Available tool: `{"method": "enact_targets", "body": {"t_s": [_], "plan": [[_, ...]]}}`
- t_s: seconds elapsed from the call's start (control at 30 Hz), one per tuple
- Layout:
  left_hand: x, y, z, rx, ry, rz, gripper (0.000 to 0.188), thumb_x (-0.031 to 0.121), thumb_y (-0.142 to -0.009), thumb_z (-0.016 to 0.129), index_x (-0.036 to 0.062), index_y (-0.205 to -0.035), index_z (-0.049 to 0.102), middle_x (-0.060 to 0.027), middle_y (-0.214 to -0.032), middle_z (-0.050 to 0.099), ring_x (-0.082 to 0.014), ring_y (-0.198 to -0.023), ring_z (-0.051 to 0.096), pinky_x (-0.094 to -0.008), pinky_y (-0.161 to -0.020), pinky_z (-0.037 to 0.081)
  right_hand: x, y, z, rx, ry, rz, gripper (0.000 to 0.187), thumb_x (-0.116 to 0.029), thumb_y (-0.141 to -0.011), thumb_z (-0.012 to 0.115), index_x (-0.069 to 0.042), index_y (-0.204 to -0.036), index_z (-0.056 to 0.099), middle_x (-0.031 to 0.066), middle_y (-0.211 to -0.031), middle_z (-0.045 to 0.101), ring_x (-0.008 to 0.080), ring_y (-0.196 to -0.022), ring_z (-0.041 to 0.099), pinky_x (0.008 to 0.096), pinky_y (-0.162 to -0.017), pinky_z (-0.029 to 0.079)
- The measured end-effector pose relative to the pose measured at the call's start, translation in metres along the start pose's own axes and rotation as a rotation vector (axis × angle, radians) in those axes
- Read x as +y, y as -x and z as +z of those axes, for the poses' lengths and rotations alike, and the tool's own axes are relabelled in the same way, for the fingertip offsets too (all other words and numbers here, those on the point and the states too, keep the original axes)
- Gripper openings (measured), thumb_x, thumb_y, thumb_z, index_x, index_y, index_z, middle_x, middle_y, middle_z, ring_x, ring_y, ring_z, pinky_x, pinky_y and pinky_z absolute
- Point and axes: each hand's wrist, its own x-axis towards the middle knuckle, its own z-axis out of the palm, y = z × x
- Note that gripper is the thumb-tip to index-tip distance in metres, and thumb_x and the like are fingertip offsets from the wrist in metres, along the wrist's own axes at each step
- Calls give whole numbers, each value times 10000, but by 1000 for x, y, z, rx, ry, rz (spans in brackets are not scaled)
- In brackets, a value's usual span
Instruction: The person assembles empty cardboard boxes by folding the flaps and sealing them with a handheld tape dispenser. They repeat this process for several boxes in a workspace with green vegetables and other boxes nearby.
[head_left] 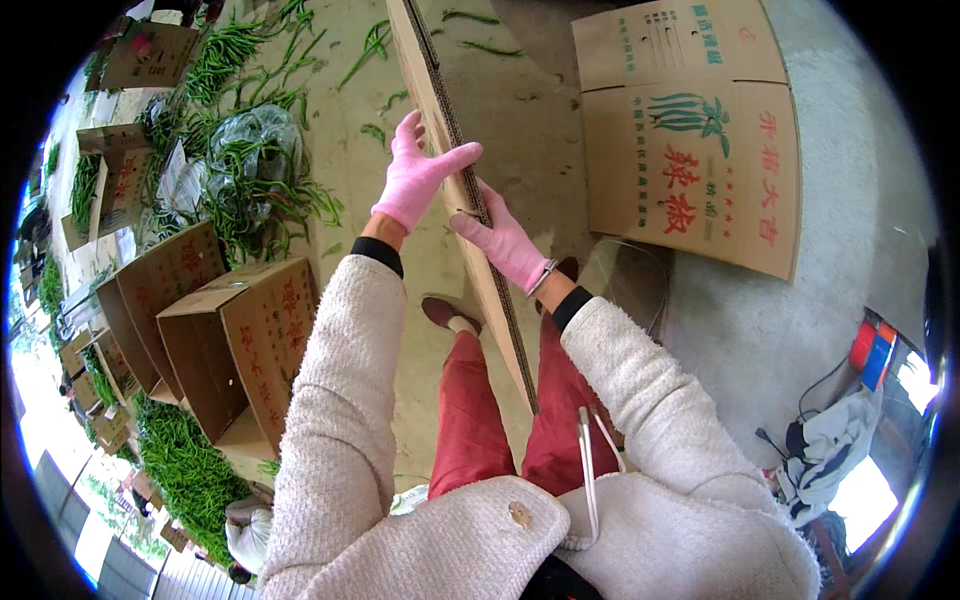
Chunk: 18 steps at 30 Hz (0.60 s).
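Observation:
A folded-flat cardboard box (492, 300) stands edge-on in front of me, running from the top of the view down toward my knees. My left hand (418, 178), in a pink glove, holds it from the left, with the thumb across its edge and the fingers bent against its face. Lower down, my right hand (508, 242), also in a pink glove, grips the same box from the right. Its thumb crosses the edge, and its other fingers are mostly hidden behind the cardboard.
Flat printed cardboard boxes (690, 150) lie at the right. Open cardboard boxes (265, 340) stand at the left, near heaps of green chili peppers (185, 460) and a clear plastic bag (265, 135). Loose peppers (370, 50) lie on the floor. A person (250, 535) is at the lower left.

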Motion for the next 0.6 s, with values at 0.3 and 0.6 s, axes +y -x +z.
{"method": "enact_targets", "body": {"t_s": [0.3,0.6], "plan": [[-9,13,-44,21,145,-73,657,38,-771,670,42,-1392,458,-134,-1096,680,-286,-1000,674,-374,-918,527,-3,4,-1,78,324,4,914,-583,-870,678,31,-1480,384,262,-1390,529,330,-1306,530,384,-1097,401],[-22,-2,-92,221,-669,-43,398,210,-768,706,-32,-1083,688,-242,-1058,719,-385,-1011,689,-424,-907,542,-58,-4,-8,120,1121,179,286,-286,-870,625,-11,-936,671,244,-938,703,425,-922,676,494,-849,544]]}}
